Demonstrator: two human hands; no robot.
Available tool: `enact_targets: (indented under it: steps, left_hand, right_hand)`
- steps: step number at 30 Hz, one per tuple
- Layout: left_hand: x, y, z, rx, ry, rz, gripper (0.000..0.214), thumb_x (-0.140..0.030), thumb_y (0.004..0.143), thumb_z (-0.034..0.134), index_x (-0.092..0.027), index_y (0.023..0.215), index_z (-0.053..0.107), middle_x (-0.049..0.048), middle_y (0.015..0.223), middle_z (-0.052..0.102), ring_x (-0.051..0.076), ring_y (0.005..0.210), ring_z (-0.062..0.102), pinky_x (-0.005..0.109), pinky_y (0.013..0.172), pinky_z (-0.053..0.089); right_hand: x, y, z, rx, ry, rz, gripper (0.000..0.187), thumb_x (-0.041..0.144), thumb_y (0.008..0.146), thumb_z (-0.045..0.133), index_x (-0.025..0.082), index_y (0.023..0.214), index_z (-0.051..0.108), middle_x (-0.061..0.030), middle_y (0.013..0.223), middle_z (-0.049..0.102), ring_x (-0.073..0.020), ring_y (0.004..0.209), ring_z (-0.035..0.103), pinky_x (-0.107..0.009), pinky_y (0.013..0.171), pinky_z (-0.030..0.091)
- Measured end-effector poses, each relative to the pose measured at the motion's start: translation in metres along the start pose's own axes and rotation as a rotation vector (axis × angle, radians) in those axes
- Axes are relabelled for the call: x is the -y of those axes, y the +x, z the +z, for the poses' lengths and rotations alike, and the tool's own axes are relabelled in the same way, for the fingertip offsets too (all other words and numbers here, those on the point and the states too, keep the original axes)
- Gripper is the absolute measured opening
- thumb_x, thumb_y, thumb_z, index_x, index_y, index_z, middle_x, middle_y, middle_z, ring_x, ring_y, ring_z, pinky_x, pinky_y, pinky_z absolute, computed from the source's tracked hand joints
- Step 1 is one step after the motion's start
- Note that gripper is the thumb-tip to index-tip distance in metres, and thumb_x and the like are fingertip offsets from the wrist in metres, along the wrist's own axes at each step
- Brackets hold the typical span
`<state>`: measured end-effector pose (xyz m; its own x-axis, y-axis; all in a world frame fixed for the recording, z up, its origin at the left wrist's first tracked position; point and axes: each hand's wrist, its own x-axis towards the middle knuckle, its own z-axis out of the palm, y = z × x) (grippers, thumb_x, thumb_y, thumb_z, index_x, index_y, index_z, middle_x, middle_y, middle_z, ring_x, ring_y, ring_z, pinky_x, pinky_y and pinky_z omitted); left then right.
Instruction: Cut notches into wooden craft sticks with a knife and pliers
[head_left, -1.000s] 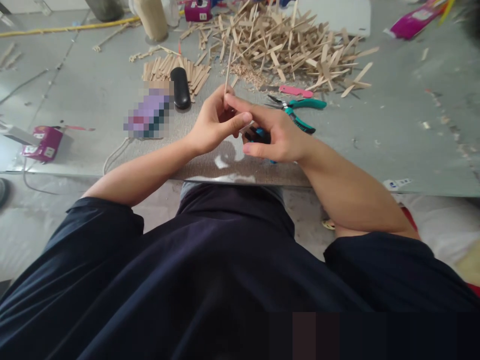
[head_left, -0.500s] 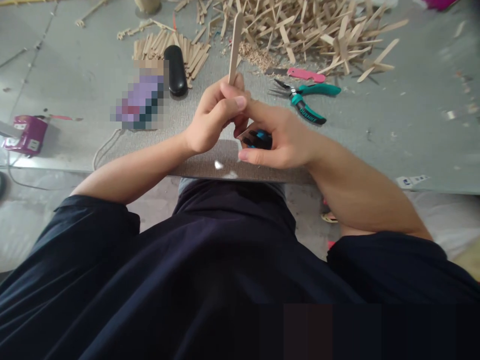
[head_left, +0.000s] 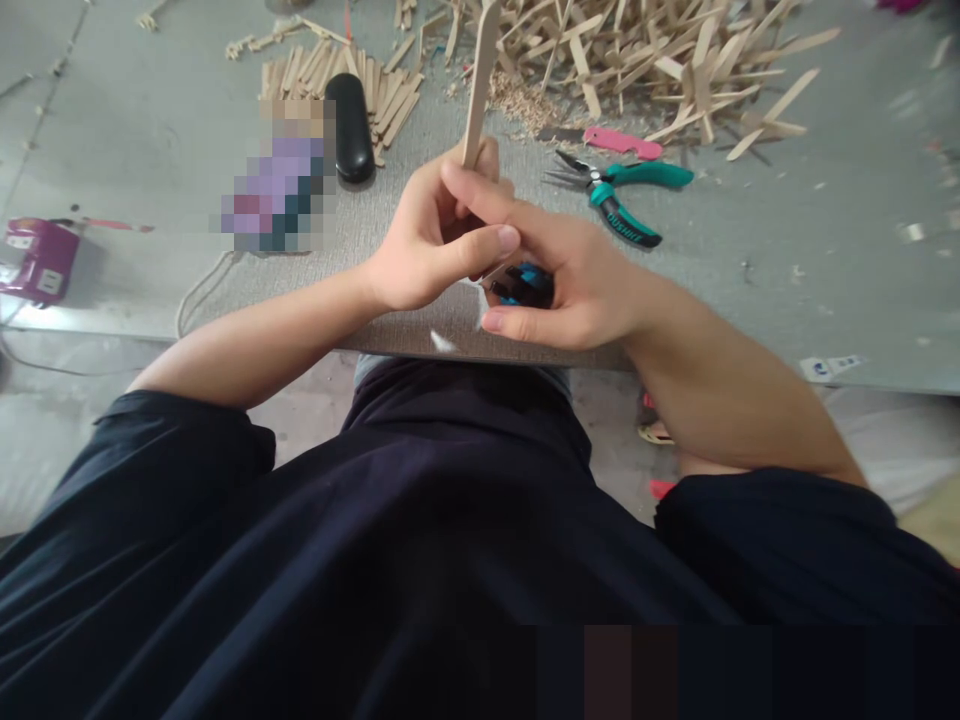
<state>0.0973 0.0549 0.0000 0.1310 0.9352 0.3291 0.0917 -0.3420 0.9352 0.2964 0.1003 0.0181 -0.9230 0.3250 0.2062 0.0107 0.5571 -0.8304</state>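
My left hand point(head_left: 431, 240) is closed round the lower end of a flat wooden stick point(head_left: 480, 85), which stands upright above my fingers. My right hand point(head_left: 570, 280) is wrapped round a small tool with black and blue handles point(head_left: 525, 285); its index finger stretches across to the stick beside my left thumb. Both hands meet just above the near edge of the grey table point(head_left: 750, 300). Two pale slivers point(head_left: 442, 342) show below the hands. The tool's working end is hidden by my fingers.
A large heap of wooden sticks point(head_left: 637, 50) covers the far table. Green-handled pliers point(head_left: 622, 195) and a pink knife point(head_left: 622, 143) lie right of my hands. A black case point(head_left: 349, 125), laid-out sticks point(head_left: 390, 95) and a magenta box point(head_left: 37, 260) lie to the left.
The stick has turned from edge-on to showing its flat face and now stands higher in view. My hands stay clasped together; my head has tipped down a little.
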Motion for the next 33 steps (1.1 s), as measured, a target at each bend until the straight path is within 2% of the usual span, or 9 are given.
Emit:
enact_targets:
  steps: [4, 10, 15, 17, 20, 25, 29, 31, 33]
  left_hand:
    - [0.008, 0.001, -0.001, 0.046, -0.049, 0.081, 0.055, 0.000, 0.102, 0.072, -0.029, 0.084, 0.029, -0.0141, 0.065, 0.041, 0.002, 0.056, 0.057, 0.020, 0.066, 0.041]
    - [0.015, 0.000, -0.001, 0.133, -0.295, 0.278, 0.038, -0.020, 0.099, 0.069, -0.029, 0.085, 0.035, -0.0117, 0.066, 0.049, 0.003, 0.058, 0.052, 0.021, 0.061, 0.037]
    - [0.013, 0.003, 0.002, 0.050, -0.137, 0.003, 0.051, 0.001, 0.101, 0.064, -0.030, 0.081, 0.028, -0.0133, 0.060, 0.041, 0.004, 0.053, 0.055, 0.021, 0.061, 0.040]
    - [0.011, 0.004, 0.002, 0.050, -0.227, -0.043, 0.052, 0.007, 0.103, 0.060, -0.029, 0.077, 0.033, -0.0116, 0.060, 0.041, 0.005, 0.052, 0.053, 0.023, 0.058, 0.040]
    - [0.009, 0.005, 0.000, 0.053, -0.386, -0.071, 0.049, 0.005, 0.109, 0.055, -0.027, 0.074, 0.040, -0.0091, 0.063, 0.040, 0.005, 0.053, 0.048, 0.025, 0.056, 0.040]
    - [0.012, 0.005, -0.005, 0.068, -0.287, -0.147, 0.049, -0.011, 0.107, 0.074, -0.026, 0.077, 0.038, -0.0074, 0.069, 0.043, 0.006, 0.060, 0.051, 0.025, 0.065, 0.042]
    - [0.022, 0.012, -0.015, 0.075, -0.335, -0.116, 0.040, -0.017, 0.107, 0.065, -0.026, 0.078, 0.040, -0.0066, 0.069, 0.033, 0.008, 0.059, 0.030, 0.029, 0.060, 0.025]
    - [0.027, 0.016, -0.020, 0.022, -0.313, -0.197, 0.041, -0.027, 0.114, 0.052, -0.027, 0.076, 0.037, -0.0063, 0.069, 0.024, 0.009, 0.059, 0.017, 0.032, 0.059, 0.014]
    - [0.033, 0.020, -0.023, -0.031, -0.280, -0.237, 0.048, -0.040, 0.120, 0.044, -0.028, 0.075, 0.036, -0.0060, 0.069, 0.021, 0.010, 0.059, 0.013, 0.034, 0.059, 0.010]
  right_hand:
    - [-0.005, 0.002, 0.001, -0.011, -0.002, -0.080, 0.075, 0.038, 0.097, 0.075, 0.026, 0.171, 0.067, -0.0049, 0.139, 0.080, -0.0161, 0.096, 0.071, -0.031, 0.094, 0.067]
    - [-0.010, 0.004, 0.003, -0.010, -0.014, -0.026, 0.076, 0.039, 0.095, 0.080, 0.028, 0.169, 0.067, -0.0059, 0.135, 0.080, -0.0215, 0.108, 0.075, -0.033, 0.098, 0.066]
    - [-0.014, 0.003, 0.003, -0.027, -0.038, -0.024, 0.072, 0.036, 0.094, 0.082, 0.031, 0.164, 0.070, -0.0028, 0.125, 0.081, -0.0212, 0.104, 0.075, -0.035, 0.099, 0.067]
    - [-0.018, 0.003, 0.002, -0.043, -0.086, 0.013, 0.066, 0.036, 0.094, 0.084, 0.032, 0.159, 0.074, -0.0024, 0.124, 0.081, -0.0217, 0.105, 0.075, -0.035, 0.102, 0.067]
    - [-0.023, 0.004, 0.001, -0.056, -0.161, 0.026, 0.059, 0.040, 0.095, 0.085, 0.029, 0.152, 0.077, -0.0034, 0.121, 0.081, -0.0227, 0.103, 0.076, -0.038, 0.103, 0.066]
    - [-0.029, 0.003, 0.000, -0.052, -0.183, -0.064, 0.055, 0.041, 0.102, 0.077, 0.025, 0.154, 0.074, -0.0053, 0.128, 0.082, -0.0222, 0.104, 0.077, -0.040, 0.106, 0.065]
    - [-0.040, 0.001, -0.006, -0.171, -0.084, -0.176, 0.065, 0.042, 0.106, 0.071, 0.025, 0.167, 0.059, -0.0108, 0.153, 0.076, -0.0149, 0.081, 0.068, -0.036, 0.076, 0.061]
    - [-0.048, 0.002, -0.010, -0.252, 0.033, -0.131, 0.052, 0.049, 0.109, 0.068, 0.028, 0.155, 0.058, -0.0050, 0.122, 0.082, -0.0134, 0.064, 0.057, -0.034, 0.059, 0.052]
    - [-0.055, 0.005, -0.014, -0.330, 0.153, -0.053, 0.035, 0.058, 0.110, 0.068, 0.031, 0.131, 0.059, 0.0036, 0.083, 0.070, -0.0161, 0.055, 0.052, -0.035, 0.053, 0.049]
